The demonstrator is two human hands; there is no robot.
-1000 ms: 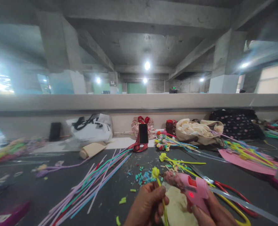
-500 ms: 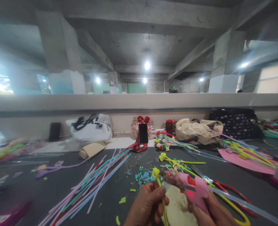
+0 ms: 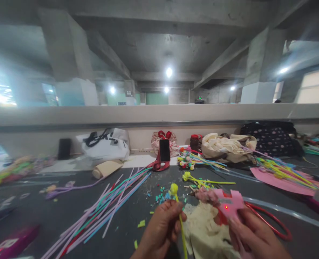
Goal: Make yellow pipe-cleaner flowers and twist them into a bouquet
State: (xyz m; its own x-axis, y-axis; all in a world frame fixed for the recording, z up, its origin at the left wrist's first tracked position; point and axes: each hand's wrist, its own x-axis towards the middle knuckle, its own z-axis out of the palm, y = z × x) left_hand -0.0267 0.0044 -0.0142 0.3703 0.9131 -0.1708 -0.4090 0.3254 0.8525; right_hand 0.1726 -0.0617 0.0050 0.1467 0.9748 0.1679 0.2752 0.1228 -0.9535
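Observation:
Between the thumb and fingers of my left hand (image 3: 162,225) is the stem of a yellow pipe-cleaner flower (image 3: 173,189), its small round head pointing up. My right hand (image 3: 252,230) is wrapped round a pink hot glue gun (image 3: 231,203) with a lit red light. The gun's nozzle points left, apart from the flower head. A clear glue stick (image 3: 288,212) runs out behind the gun. Under both hands lies a crumpled cream cloth (image 3: 206,233). Red-handled scissors (image 3: 279,230) lie partly hidden behind the gun.
Pipe cleaners (image 3: 108,208) in several colours lie to the left. Cut bits (image 3: 162,198) are scattered mid-table. Another yellow flower (image 3: 186,176) and a bundle of small flowers (image 3: 186,160) lie farther back. A phone (image 3: 164,150) leans against a patterned bag, and a purple tool (image 3: 16,244) sits front left.
The glue gun has moved right and its nozzle is now away from the yellow flower. My left hand has shifted slightly left with the flower.

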